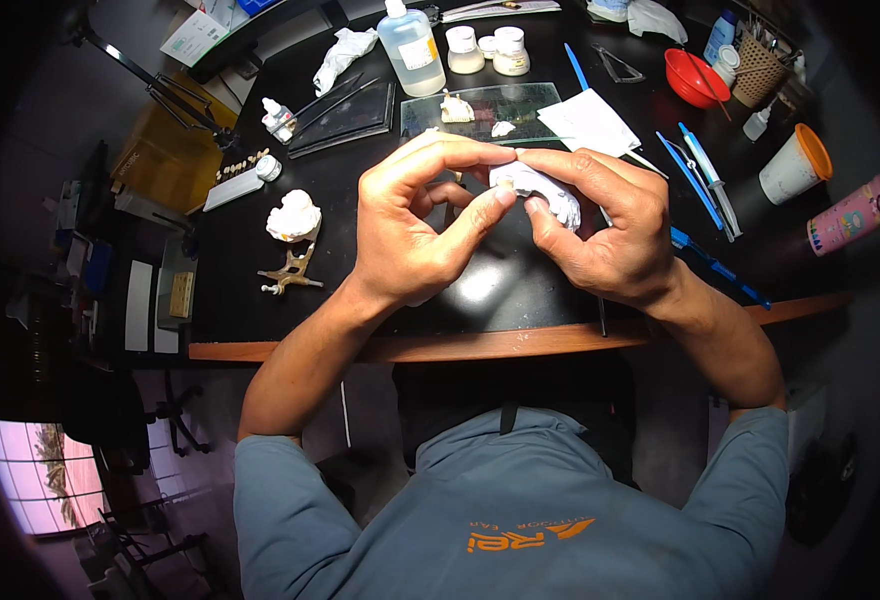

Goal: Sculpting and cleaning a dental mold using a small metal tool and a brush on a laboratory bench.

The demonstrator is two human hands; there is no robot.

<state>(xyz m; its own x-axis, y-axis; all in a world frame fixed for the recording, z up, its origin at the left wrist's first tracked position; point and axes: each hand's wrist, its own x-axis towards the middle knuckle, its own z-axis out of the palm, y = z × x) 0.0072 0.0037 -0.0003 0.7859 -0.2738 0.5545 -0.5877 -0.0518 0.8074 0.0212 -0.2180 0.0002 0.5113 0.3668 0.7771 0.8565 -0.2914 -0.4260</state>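
Observation:
Both of my hands are raised over the near part of the black table, around a white plaster dental cast [535, 182]. My right hand [615, 210] is closed on it, index finger along the top and thumb underneath. My left hand [415, 215] pinches the cast's left end between thumb and index finger, and the two index fingertips meet above it. Fingers hide part of the cast. A thin metal rod [602, 315] shows below my right hand; I cannot tell whether it is held. Beyond my hands, a glass slab [520, 100] bears a yellowish dental piece [457, 108] and a small white lump [503, 129].
At left stand a white cast [294, 216] and a brass-coloured metal frame [292, 270]. A clear bottle [412, 55] and jars [465, 50] line the back. Right are white paper [590, 122], blue-handled tools [690, 180], a red bowl [695, 80], a cup [790, 170] and a pink can [850, 215].

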